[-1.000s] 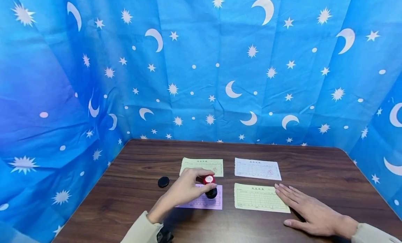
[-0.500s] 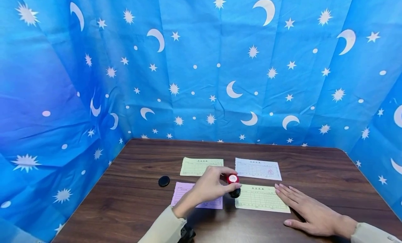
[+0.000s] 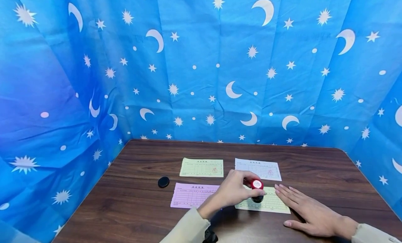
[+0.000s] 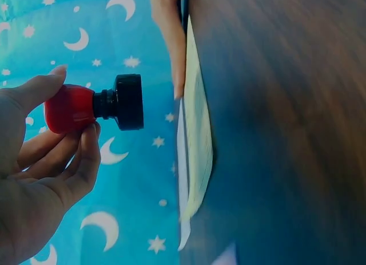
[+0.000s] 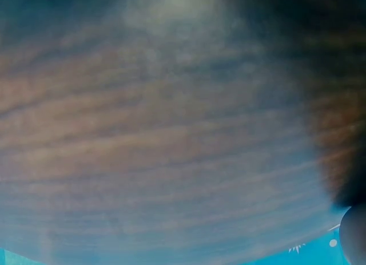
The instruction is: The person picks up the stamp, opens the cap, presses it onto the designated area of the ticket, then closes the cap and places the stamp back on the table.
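My left hand [image 3: 233,190] grips a round stamp with a red handle and black base [image 3: 257,184] between thumb and fingers. In the left wrist view the stamp [image 4: 71,109] hangs apart from the paper, over the near right yellow-green printed slip [image 3: 276,203]. The left hand and stamp hide part of that slip. My right hand [image 3: 311,213] lies flat on the table, fingers straight, fingertips at the slip's right edge. A pink slip [image 3: 190,196] lies left of it, partly under my left forearm in view. The right wrist view shows mostly blurred wood.
Farther back lie another yellow-green slip [image 3: 201,168] and a white slip [image 3: 255,165], each with a red mark near its right side. A black round cap [image 3: 163,182] sits at the left of the wooden table [image 3: 125,208]. Blue star-patterned cloth [image 3: 201,79] encloses the table's back and sides.
My left hand has carried the stamp rightward from over the pink slip to over the near right yellow-green slip. More of the pink slip shows now. My right hand has stayed put.
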The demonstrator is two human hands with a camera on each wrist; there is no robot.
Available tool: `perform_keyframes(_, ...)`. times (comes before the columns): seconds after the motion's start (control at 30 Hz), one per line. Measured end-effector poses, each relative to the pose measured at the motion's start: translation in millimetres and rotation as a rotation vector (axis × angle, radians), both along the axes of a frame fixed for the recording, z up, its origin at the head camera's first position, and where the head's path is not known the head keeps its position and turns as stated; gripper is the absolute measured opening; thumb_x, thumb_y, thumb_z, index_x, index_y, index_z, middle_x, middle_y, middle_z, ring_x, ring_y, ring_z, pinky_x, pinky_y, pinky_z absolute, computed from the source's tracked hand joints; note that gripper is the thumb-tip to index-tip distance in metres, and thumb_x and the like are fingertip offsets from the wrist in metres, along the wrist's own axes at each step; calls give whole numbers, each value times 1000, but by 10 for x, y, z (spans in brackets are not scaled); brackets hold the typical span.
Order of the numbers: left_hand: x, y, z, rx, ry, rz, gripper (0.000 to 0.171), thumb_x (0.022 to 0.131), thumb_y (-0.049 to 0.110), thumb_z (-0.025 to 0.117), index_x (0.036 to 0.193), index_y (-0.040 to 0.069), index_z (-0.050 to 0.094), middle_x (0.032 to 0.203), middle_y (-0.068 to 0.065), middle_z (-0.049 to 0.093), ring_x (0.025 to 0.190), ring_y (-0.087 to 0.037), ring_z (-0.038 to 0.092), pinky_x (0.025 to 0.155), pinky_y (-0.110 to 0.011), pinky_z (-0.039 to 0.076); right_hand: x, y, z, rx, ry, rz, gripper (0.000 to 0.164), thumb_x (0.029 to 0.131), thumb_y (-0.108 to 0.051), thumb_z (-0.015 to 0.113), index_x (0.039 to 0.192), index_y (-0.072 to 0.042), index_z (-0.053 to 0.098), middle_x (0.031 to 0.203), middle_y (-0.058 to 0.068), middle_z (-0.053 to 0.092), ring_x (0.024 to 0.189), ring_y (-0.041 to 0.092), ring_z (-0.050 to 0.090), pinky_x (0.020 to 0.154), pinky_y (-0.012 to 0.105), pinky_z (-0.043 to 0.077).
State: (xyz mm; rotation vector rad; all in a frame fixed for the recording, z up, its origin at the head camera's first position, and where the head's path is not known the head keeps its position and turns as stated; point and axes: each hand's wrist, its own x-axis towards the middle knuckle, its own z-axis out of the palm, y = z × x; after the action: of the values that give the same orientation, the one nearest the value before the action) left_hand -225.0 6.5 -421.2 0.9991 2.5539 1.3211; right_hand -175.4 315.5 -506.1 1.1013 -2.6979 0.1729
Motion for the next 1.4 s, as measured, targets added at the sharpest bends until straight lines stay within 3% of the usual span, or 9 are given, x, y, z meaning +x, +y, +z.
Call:
perform_keyframes(0.2, 22, 280, -87, -79, 84, -53, 31, 90, 36, 85, 113, 16, 80, 92, 12, 78, 75, 14, 58, 68, -7, 49, 19, 4, 5, -2, 10, 2, 81, 102, -56, 62, 167, -21, 30, 171, 3, 38, 162, -3, 9, 124, 5, -4)
perform_keyframes(0.4, 30, 481, -162, -151, 179, -98, 34, 91, 40, 83, 117, 17, 79, 99, 12, 80, 77, 18, 57, 66, -2, 46, 41, 17, 31, -9, -11, -11, 74, 101, -58, 62, 164, -27, 38, 169, 3, 41, 159, -11, -3, 121, 2, -6)
perform_keyframes(0.77, -13, 665, -161, -239, 218, -140, 35, 93, 40, 81, 121, 18, 78, 104, 14, 80, 79, 18, 57, 70, -1, 43, -12, 32, 12, -2, 136, 86, 74, 98, -51, 71, 159, -18, 46, 171, 5, 36, 163, -2, 5, 127, 10, 0)
perform_keyframes(1.03, -15, 708, -148, -283, 226, -116, 32, 91, 44, 82, 115, 24, 79, 98, 19, 78, 79, 16, 56, 81, -11, 39, 14, 35, 30, -1, 106, 53, 68, 99, -53, 69, 155, -17, 52, 169, 5, 40, 161, -6, 0, 125, 6, -3)
perform_keyframes(1.23, 16, 761, -136, -285, 208, -81, 32, 87, 43, 85, 112, 23, 80, 94, 19, 78, 75, 15, 55, 72, -5, 40, 27, 27, 47, -22, 68, 30, 66, 98, -54, 69, 151, -16, 57, 158, 15, 54, 158, -11, -4, 123, 4, -3)
perform_keyframes(1.4, 31, 802, -150, -303, 218, -43, 29, 87, 42, 86, 108, 25, 80, 91, 19, 78, 72, 14, 52, 69, -4, 38, 41, 29, 52, -27, 29, 12, 65, 99, -54, 67, 150, -15, 58, 156, 17, 56, 154, -14, -7, 121, 2, -4)
